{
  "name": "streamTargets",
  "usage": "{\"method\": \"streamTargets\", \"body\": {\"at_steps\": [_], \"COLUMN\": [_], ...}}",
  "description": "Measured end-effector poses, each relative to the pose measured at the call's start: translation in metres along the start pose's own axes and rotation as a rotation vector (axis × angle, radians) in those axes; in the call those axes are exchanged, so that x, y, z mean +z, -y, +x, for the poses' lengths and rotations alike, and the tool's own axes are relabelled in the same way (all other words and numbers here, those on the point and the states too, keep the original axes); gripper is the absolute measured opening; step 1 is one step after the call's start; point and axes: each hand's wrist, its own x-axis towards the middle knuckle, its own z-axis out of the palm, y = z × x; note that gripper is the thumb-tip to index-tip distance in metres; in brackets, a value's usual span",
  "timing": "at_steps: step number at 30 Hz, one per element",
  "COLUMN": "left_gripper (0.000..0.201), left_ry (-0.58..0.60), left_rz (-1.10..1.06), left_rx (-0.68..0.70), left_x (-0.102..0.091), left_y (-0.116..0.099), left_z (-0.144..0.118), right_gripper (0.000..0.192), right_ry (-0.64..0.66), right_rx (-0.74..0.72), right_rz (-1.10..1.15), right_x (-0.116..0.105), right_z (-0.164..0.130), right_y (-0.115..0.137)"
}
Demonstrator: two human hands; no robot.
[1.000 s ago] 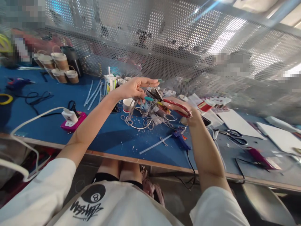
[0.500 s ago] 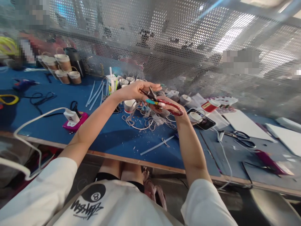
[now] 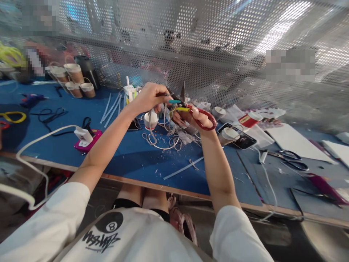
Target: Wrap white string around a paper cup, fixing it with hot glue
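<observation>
Right hand: its grip (image 3: 200,118) is closed round the red handles of the scissors (image 3: 212,117); the blades stand apart, one pointing to twelve o'clock, the other towards the left hand.
Left hand: its grip (image 3: 156,95) is bent at the blades, on the scissors' nine o'clock side; whether it is clamped on a blade or some cord cannot be told.
Scissors: over the cord; probably light and stiff, the handles perhaps smooth. Best held by the loops, clear of the edges.
Cord (image 3: 163,148): thin and tangled at six o'clock from the hands; likely soft, light and quick to snag, so best pinched by a single strand.
Cup (image 3: 151,120): near the left hand at eight o'clock; likely light and easily crushed.
Worktop (image 3: 131,163): blue, littered with scraps; glue stick (image 3: 178,171) at six o'clock, phone (image 3: 248,142) at four, pink box (image 3: 91,142) at eight.
Room: perforated metal screen (image 3: 152,51) across twelve o'clock, with blurred shapes behind it.
</observation>
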Motion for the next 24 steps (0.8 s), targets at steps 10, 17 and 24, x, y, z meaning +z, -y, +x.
{"method": "streamTargets", "body": {"at_steps": [10, 17, 24], "left_gripper": [0.057, 0.066, 0.073], "left_ry": [-0.047, -0.009, 0.010], "left_rz": [0.359, 0.337, 0.096], "left_rx": [0.329, 0.385, 0.440], "left_x": [0.004, 0.014, 0.018], "left_y": [0.009, 0.009, 0.007], "left_z": [0.005, 0.004, 0.002], "right_gripper": [0.065, 0.062, 0.072], "right_ry": [0.031, 0.023, 0.000], "right_rx": [-0.177, -0.224, -0.265], "right_rz": [0.204, 0.263, 0.336], "right_x": [0.010, 0.018, 0.029], "right_z": [0.012, 0.017, 0.025], "right_y": [-0.004, -0.003, -0.008]}}
